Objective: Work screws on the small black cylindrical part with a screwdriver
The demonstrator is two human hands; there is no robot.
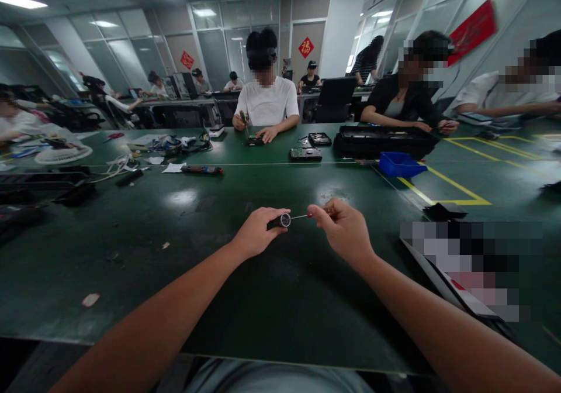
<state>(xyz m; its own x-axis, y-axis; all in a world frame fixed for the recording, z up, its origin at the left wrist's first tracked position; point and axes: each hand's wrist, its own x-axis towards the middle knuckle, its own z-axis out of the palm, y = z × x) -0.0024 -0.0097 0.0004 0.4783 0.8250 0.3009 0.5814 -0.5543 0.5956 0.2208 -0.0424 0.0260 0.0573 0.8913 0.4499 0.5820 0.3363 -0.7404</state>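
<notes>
Just above the green bench, left hand is wrapping its fingers round a small black cylinder w/ a silver end. Right hand is pinching a thin driver, tip right at that end. Looks like it's lining the tip up imo, so the next move is calling for steady hands & a straight shaft.

Grn table, blu bin, blk cylinder

**Cylinder meets screwdriver**

The short black cylinder with a silvery round end lies level in the left hand. The thin screwdriver, pinched in the right hand, points sideways, its tip at that end.
</notes>
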